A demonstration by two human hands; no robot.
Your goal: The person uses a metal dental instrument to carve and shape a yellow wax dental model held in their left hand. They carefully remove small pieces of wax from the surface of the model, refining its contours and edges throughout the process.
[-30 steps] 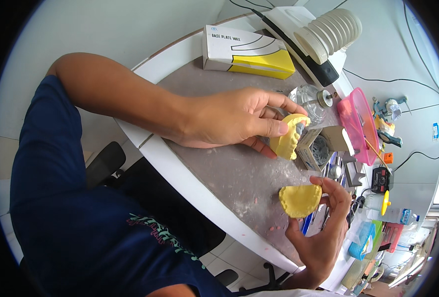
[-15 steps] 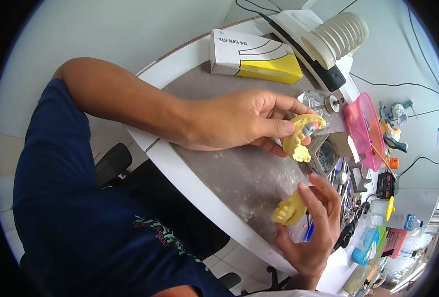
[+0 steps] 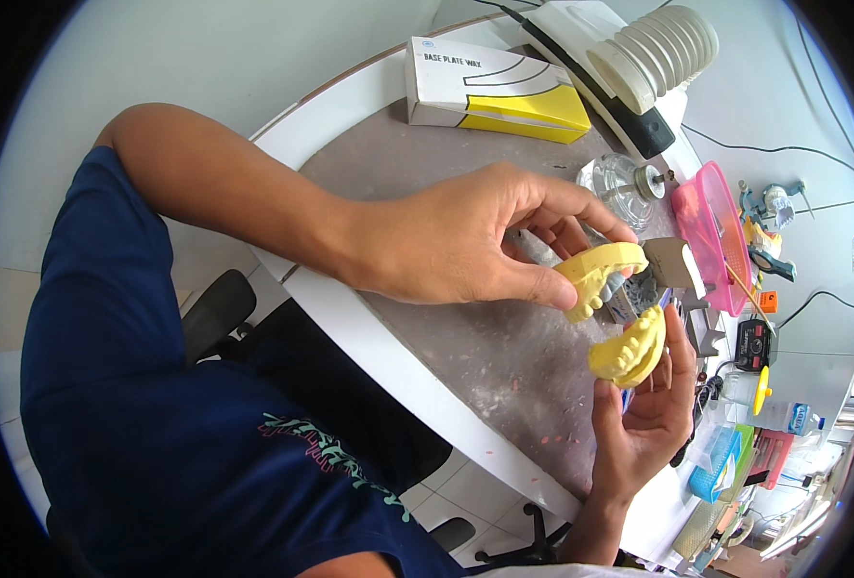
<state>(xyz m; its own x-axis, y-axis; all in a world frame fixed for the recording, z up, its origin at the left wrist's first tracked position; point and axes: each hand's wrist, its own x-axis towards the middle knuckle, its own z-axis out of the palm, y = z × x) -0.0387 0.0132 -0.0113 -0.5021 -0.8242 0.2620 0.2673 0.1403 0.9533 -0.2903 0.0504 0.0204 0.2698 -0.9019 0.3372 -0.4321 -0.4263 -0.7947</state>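
Left hand pinches upper yellow dental cast, right hand cradles lower cast; both grips closed, teeth turned toward each other above the surface, seemingly for matching the bite

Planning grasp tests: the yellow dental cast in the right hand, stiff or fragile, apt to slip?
The yellow dental cast looks rigid: it keeps its arch shape held only at the edges by the right hand. Probably brittle, since the thin tooth ridges could chip if knocked against the other cast in the left hand. The matte surface suggests little slip.
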